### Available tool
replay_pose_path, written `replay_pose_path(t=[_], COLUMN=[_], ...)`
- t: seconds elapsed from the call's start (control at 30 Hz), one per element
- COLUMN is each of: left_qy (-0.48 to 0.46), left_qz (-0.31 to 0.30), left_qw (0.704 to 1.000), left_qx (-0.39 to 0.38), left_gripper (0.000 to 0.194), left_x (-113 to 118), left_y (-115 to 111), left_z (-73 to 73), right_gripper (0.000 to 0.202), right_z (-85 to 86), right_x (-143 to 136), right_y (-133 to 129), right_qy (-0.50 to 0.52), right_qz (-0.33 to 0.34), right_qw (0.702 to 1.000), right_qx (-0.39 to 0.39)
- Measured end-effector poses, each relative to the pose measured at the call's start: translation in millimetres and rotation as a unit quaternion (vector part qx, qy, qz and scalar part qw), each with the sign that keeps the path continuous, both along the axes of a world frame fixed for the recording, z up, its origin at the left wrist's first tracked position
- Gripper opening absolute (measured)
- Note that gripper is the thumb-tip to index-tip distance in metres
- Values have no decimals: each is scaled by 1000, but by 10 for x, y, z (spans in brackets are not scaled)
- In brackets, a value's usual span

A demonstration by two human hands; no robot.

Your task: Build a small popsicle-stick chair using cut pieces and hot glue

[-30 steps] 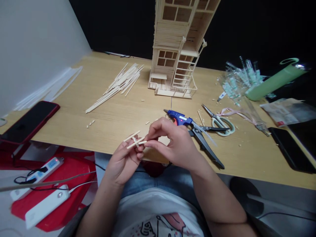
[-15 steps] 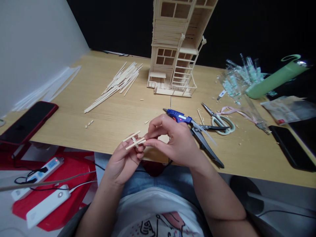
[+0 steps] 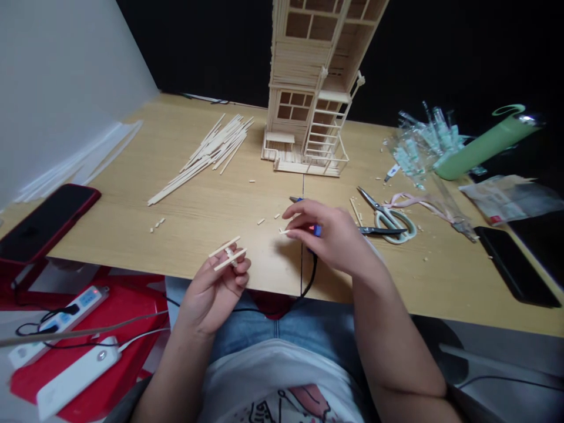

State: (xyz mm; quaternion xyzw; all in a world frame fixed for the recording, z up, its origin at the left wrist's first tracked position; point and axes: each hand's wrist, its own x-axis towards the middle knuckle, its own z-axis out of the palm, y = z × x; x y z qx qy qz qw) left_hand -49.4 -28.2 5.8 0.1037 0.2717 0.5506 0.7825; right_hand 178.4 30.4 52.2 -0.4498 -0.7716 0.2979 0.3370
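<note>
My left hand (image 3: pixel 222 288) holds a small piece made of wooden sticks (image 3: pixel 230 258), two longer sticks with short bits between them, above the table's front edge. My right hand (image 3: pixel 328 235) is pinched on a short wooden stick piece (image 3: pixel 284 231), low over the tabletop and apart from the left hand. Behind the right fingers lies a blue glue gun (image 3: pixel 315 230), mostly covered by that hand. A few short stick pieces (image 3: pixel 261 221) lie just left of the right fingertips.
A wooden stick model house (image 3: pixel 304 117) stands at the back, beside a pile of thin sticks (image 3: pixel 211 150). Scissors (image 3: pixel 396 226), black-jawed cutters (image 3: pixel 381 231), a green bottle (image 3: pixel 484 147), plastic wrappers (image 3: pixel 414 153) and a phone (image 3: pixel 517 267) lie right. Another phone (image 3: pixel 48 220) lies left.
My right hand has drawn away from the stick piece to the right, now with a short stick in its fingertips. The left hand has shifted slightly left, still holding its piece.
</note>
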Motion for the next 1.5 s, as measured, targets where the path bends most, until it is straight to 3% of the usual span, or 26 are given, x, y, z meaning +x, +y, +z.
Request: replay_pose_path(t=[0.1,0.3,0.47,0.77,1.23,1.5], left_qy=[-4,-9,-11,-20,-20,-18], left_qz=[8,9,11,16,26,27], left_qw=[1000,1000,1000,1000,999,999], left_qx=[-4,-6,-12,-10,-18,-21], left_gripper=[31,30,29,30,35,35], left_x=[-37,-48,-63,-80,-111,-74], left_y=[23,55,53,45,30,18], left_z=[-21,-43,-67,-56,-28,-17], right_gripper=[23,23,17,19,26,24], right_z=[-65,-101,-151,-71,-101,1], right_x=[68,-77,-212,-367,-389,-459], right_y=[131,313,441,409,562,562], right_qy=[-135,-308,-411,-462,-460,-478], right_qz=[-61,-18,-4,16,48,72], right_qw=[987,946,907,882,884,872], right_qx=[59,100,91,92,62,77])
